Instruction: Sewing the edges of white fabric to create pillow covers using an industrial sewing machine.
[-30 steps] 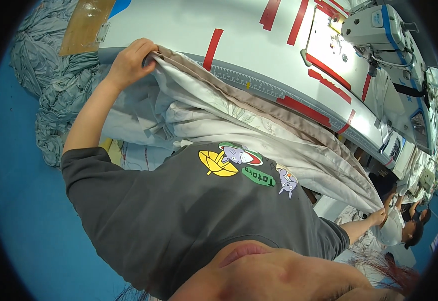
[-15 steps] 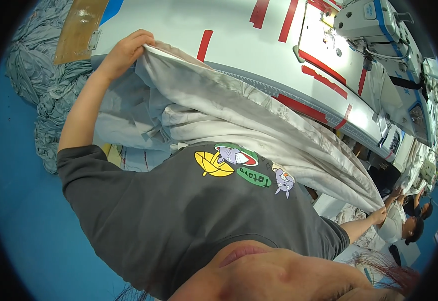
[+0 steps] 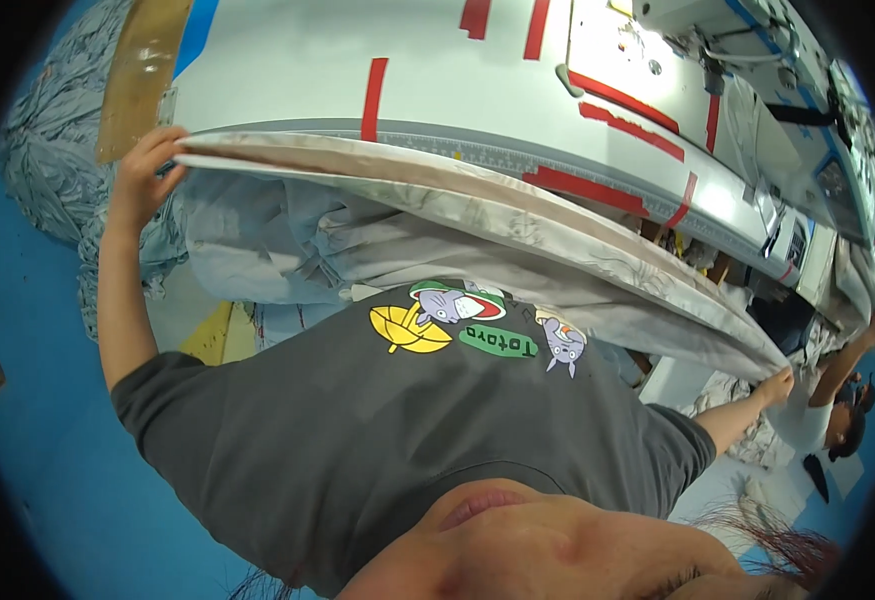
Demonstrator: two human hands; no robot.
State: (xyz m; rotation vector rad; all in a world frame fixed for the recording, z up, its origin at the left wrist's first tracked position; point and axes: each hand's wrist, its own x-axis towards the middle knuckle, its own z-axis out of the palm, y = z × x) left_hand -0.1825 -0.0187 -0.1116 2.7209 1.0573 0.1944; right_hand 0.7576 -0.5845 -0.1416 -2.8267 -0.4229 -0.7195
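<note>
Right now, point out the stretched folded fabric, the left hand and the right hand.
folded fabric (image 3: 477,195), head view, middle of its taut edge
left hand (image 3: 147,175), head view, back of hand
right hand (image 3: 775,385), head view, knuckles

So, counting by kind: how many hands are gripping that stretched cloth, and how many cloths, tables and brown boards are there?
Hands gripping: 2, left hand and right hand
Cloth: 1
Table: 1
Brown board: 1
Total: 5
</note>
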